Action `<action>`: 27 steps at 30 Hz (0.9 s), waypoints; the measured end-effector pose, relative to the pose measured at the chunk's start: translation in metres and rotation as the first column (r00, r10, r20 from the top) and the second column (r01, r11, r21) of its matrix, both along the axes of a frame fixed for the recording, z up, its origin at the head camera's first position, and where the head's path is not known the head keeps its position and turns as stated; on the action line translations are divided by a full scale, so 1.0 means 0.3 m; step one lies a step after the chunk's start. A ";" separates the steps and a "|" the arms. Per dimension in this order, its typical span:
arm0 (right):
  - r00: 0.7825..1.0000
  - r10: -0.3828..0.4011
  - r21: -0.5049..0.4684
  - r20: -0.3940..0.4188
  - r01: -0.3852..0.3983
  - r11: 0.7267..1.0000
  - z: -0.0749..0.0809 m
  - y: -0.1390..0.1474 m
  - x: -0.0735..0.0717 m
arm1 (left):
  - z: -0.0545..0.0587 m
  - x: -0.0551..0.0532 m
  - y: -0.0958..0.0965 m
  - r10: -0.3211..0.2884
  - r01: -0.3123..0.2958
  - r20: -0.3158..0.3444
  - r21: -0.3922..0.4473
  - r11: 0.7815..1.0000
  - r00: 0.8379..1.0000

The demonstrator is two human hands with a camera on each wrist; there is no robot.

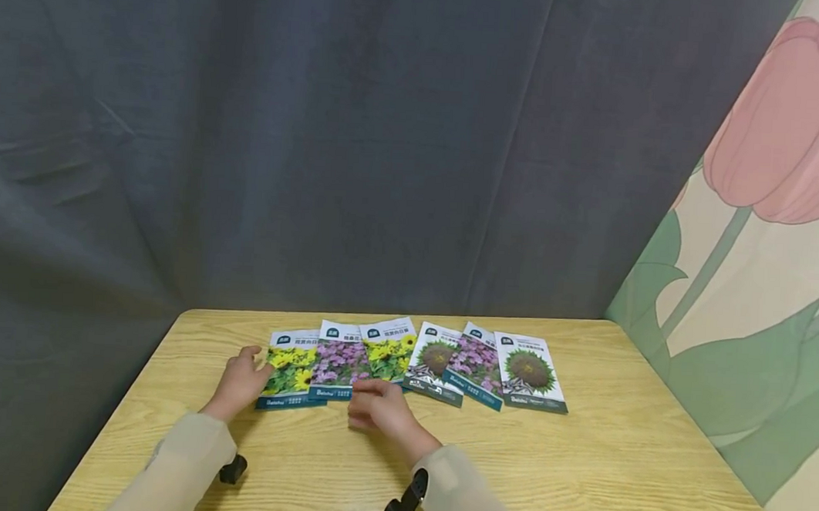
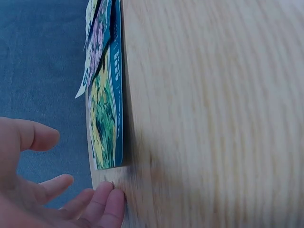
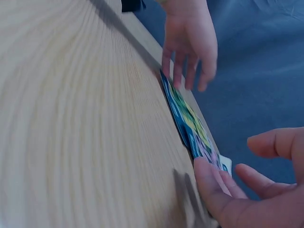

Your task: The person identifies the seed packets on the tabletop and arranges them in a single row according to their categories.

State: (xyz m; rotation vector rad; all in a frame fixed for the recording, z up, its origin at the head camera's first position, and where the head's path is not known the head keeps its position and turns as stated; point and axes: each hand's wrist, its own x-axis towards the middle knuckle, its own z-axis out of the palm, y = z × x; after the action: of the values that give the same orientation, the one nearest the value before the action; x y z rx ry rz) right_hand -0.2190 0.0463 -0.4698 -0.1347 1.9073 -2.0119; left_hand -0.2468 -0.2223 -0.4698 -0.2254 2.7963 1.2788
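Several flower-picture seed packets lie in an overlapping row on the table. The leftmost packet, with yellow flowers (image 1: pixel 285 372), has my left hand (image 1: pixel 239 382) at its left edge, fingers spread and relaxed. In the left wrist view, those fingertips are just beyond the packet's end. My right hand (image 1: pixel 383 411) hovers at the lower edge of the purple-flower packet (image 1: pixel 337 360), its fingers loosely bent and holding nothing. A second yellow-flower packet (image 1: pixel 390 351) is partly behind that hand. Farther right are a brown-and-green flower packet (image 1: pixel 433 359), another purple one (image 1: pixel 477 359) and another brown-and-green one (image 1: pixel 530 371).
The wooden table (image 1: pixel 579 465) runs back to a dark grey curtain (image 1: pixel 360 145). On the right stands a wall (image 1: pixel 783 283) painted with a pink tulip. A black strap device (image 1: pixel 405 502) is on my right wrist, and another black piece (image 1: pixel 233 468) shows by the left wrist.
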 end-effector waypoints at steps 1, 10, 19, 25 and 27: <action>1.000 0.000 -0.010 0.016 0.001 1.000 -0.005 -0.012 0.003 | -0.001 0.000 0.004 0.002 -0.002 0.001 0.004 1.000 1.000; 0.999 -0.031 -0.033 0.043 0.032 0.999 -0.040 -0.093 0.013 | -0.002 0.006 0.042 -0.008 0.008 -0.002 0.028 1.000 1.000; 0.995 -0.080 -0.066 0.064 0.084 0.994 -0.041 -0.125 0.019 | -0.018 0.009 0.058 0.024 -0.024 -0.005 0.029 0.999 1.000; 0.985 -0.085 -0.133 0.147 0.105 0.986 -0.039 -0.139 0.025 | -0.046 0.006 0.030 0.078 -0.078 -0.001 0.065 0.995 0.997; 0.981 -0.081 -0.170 0.175 0.111 0.979 -0.040 -0.145 0.026 | -0.050 0.008 0.021 0.088 -0.088 0.010 0.085 0.992 0.996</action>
State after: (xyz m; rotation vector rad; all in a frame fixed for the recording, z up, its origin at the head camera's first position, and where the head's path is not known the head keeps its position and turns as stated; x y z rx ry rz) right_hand -0.2112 0.0028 -0.4817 0.0807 1.6590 -2.1830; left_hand -0.2444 -0.2161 -0.4850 -0.3511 2.7475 1.4099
